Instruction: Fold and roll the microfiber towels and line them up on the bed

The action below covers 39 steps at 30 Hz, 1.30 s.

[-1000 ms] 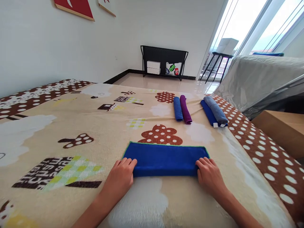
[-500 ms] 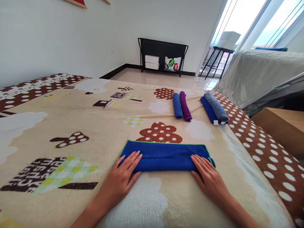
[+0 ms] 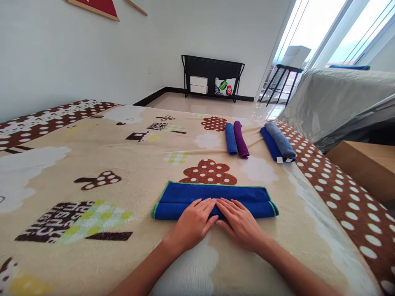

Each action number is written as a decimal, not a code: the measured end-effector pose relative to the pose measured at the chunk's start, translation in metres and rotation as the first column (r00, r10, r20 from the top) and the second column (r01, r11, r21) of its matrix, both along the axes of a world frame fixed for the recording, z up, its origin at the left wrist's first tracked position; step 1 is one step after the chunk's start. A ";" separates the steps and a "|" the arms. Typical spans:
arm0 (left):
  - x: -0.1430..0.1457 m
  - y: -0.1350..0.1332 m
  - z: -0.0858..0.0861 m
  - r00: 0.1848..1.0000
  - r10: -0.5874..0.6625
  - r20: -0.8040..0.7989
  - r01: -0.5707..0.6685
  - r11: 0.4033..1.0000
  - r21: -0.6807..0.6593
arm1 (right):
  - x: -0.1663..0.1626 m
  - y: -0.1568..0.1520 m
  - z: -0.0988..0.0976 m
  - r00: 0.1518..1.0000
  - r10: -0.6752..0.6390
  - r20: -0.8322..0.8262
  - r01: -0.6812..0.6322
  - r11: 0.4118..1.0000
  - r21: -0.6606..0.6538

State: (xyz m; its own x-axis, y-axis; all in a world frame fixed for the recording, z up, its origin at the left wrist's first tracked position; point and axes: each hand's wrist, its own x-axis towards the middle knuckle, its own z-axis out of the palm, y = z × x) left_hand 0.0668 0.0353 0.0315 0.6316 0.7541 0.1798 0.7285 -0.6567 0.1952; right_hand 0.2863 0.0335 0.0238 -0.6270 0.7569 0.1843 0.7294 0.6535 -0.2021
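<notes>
A blue towel (image 3: 185,190) with green stitched edges lies on the bed in front of me, its near edge folded or rolled over into a thicker band. My left hand (image 3: 197,220) rests flat on the middle of that band, fingers stretched out. Beside it, my right hand (image 3: 240,220) lies on the band too, fingers extended, and the fingertips of both hands almost meet. Neither hand grips the cloth. The part of the band beneath my palms is hidden.
Further back lie a rolled blue towel (image 3: 231,139), a rolled purple towel (image 3: 241,139) and a grey-blue roll (image 3: 280,139) on a folded dark blue cloth (image 3: 269,143). A patterned blanket (image 3: 148,164) covers the bed. A wooden box (image 3: 364,164) stands at the right.
Both hands have slid inward along the band, from near the towel's two ends to its middle. The towel's left end is now uncovered. The view has tilted slightly upward.
</notes>
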 end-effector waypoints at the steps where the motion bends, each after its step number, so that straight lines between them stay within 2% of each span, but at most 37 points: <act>1: -0.006 0.004 -0.003 1.000 0.028 -0.002 -0.028 1.000 0.005 | 0.009 0.005 -0.003 0.999 -0.034 0.006 0.034 0.999 -0.001; 3: -0.034 0.008 -0.012 0.992 0.120 -0.036 -0.117 0.990 0.074 | 0.042 0.010 -0.012 0.989 -0.148 0.026 0.147 0.989 0.034; 6: -0.097 0.005 -0.025 0.962 0.258 -0.094 -0.234 0.949 0.213 | 0.108 0.005 -0.025 0.958 -0.282 0.054 0.277 0.956 0.092; 9: -0.142 -0.009 -0.025 0.957 0.265 -0.115 -0.216 0.921 0.325 | 0.152 -0.013 -0.029 0.951 -0.296 0.092 0.285 0.951 0.123; 11: -0.150 -0.020 -0.019 0.963 0.235 -0.131 -0.171 0.911 0.374 | 0.160 -0.024 -0.028 0.950 -0.298 0.093 0.278 0.944 0.179; 15: -0.129 -0.026 -0.011 0.980 0.151 -0.131 -0.101 0.940 0.327 | 0.139 -0.029 -0.030 0.969 -0.244 0.050 0.222 0.937 0.268; 19: -0.108 -0.003 -0.010 0.965 0.257 -0.047 -0.240 0.943 0.231 | 0.115 -0.006 -0.033 0.948 -0.317 0.012 0.305 0.921 0.241; 24: -0.096 0.036 0.001 0.930 0.345 -0.130 -0.334 0.938 0.097 | 0.103 0.027 -0.017 0.920 -0.388 0.060 0.371 0.909 0.191; 29: -0.088 0.050 0.001 0.913 0.376 -0.159 -0.356 0.924 0.138 | 0.092 0.035 -0.013 0.880 -0.466 0.095 0.434 0.869 0.238; 33: -0.093 0.041 -0.002 0.902 0.402 -0.154 -0.373 0.909 0.188 | 0.094 0.030 -0.015 0.866 -0.488 0.112 0.450 0.856 0.252; 36: -0.088 0.034 0.001 0.886 0.444 -0.131 -0.407 0.882 0.237 | 0.085 0.027 -0.014 0.857 -0.507 0.095 0.466 0.839 0.280; 37: -0.081 0.033 0.003 0.881 0.458 -0.119 -0.419 0.872 0.254 | 0.077 0.026 -0.013 0.868 -0.490 0.080 0.451 0.846 0.286; 39: -0.057 0.032 0.003 0.889 0.447 -0.102 -0.406 0.871 0.275 | 0.050 0.025 -0.012 0.921 -0.386 0.056 0.359 0.895 0.266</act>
State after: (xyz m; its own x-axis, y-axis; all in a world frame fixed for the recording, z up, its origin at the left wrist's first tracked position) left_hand 0.0099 0.0676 0.0346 0.2930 0.9026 0.3153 0.9557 -0.2864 -0.0682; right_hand 0.3359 0.0584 0.0118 -0.3336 0.8778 0.3438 0.9372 0.3483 0.0201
